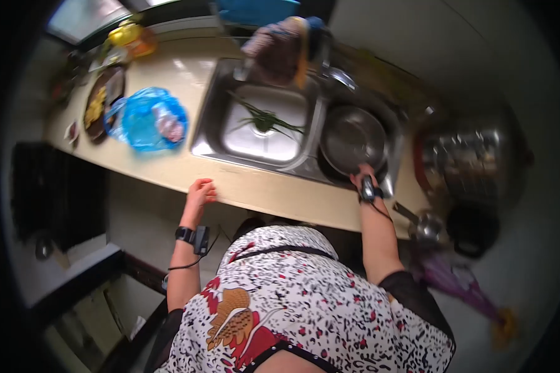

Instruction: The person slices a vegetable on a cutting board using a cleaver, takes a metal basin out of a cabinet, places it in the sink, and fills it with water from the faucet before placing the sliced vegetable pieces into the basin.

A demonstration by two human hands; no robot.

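At the near edge of the right sink basin, my right hand (364, 178) grips the rim of a round metal bowl (353, 138) that sits in that basin. The inside of the bowl looks dark, and the fingers are partly hidden at its rim. My left hand (201, 190) hovers by the counter's front edge, holding nothing, its fingers loosely bent and a little apart. Long green stalks, perhaps scallions (262, 118), lie in the left basin of the steel sink (213, 149).
A blue plastic bag (144, 121) with something pinkish in it lies on the counter (168, 169). Left of it is a brown tray (92, 132) with yellow pieces. Cloths (277, 53) hang by the faucet. A dish rack (473, 155) and a small metal pot (430, 229) stand at right.
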